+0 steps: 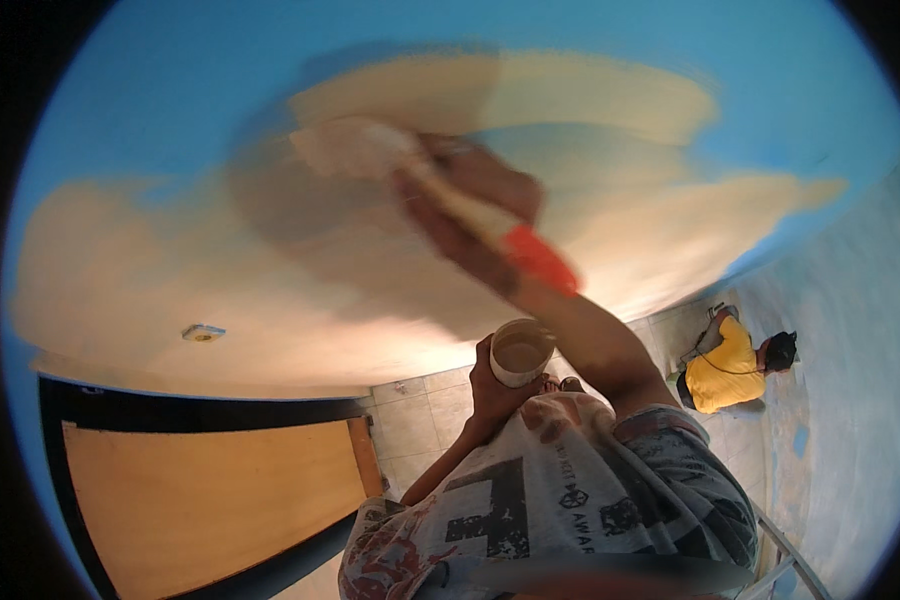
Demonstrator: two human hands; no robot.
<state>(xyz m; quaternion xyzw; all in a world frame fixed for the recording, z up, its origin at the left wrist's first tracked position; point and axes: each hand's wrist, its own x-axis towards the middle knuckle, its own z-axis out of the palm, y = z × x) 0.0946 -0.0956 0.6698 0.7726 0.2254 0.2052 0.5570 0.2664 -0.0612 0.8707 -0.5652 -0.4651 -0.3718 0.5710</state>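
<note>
My right hand, smeared by motion, grips a paintbrush with a pale handle and a red end. Its bristle end is against the wall, where cream paint covers part of the blue. Lower down and close to my body, my left hand is wrapped round a white paint cup holding pale brownish paint. My right forearm crosses above the cup's right side.
A co-worker in a yellow top is low on the tiled floor at the right. A wooden door in a dark frame stands lower left. A small wall fitting sits above it. Metal rails show at lower right.
</note>
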